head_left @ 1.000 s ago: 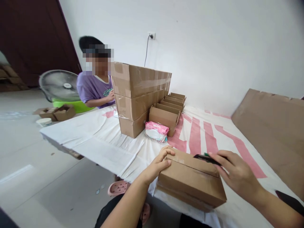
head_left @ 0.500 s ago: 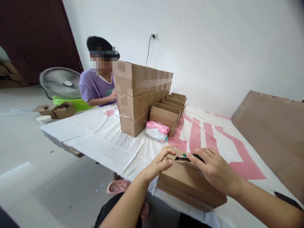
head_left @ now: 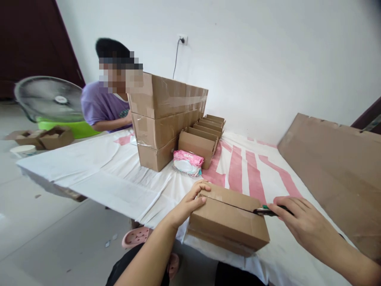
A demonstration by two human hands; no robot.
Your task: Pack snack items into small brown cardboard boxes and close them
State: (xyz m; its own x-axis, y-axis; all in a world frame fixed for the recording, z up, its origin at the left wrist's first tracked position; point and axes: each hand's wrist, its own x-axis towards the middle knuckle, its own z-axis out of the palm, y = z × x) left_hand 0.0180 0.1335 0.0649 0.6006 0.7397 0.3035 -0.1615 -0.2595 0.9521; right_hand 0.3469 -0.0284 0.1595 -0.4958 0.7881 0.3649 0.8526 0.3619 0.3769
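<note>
A closed brown cardboard box [head_left: 229, 220] lies in front of me near the edge of the cloth-covered table [head_left: 119, 182]. My left hand [head_left: 190, 200] rests on the box's left top corner, fingers curled over its edge. My right hand [head_left: 300, 222] is closed on a dark box cutter with a green end [head_left: 266, 211]. The cutter's tip sits at the right end of the box's top seam.
A tall stack of taped cardboard boxes [head_left: 163, 119] stands mid-table, a row of open small boxes [head_left: 202, 137] behind it and a pink wipes pack [head_left: 187, 162] before it. A person in a purple shirt [head_left: 101, 105] sits at the far side. A flat cardboard sheet [head_left: 333, 167] lies right; a fan [head_left: 47, 99] stands left.
My right hand, at the box's right end a second ago, moved left along the top seam with the cutter, then came back to the right end. The view has shifted slightly.
</note>
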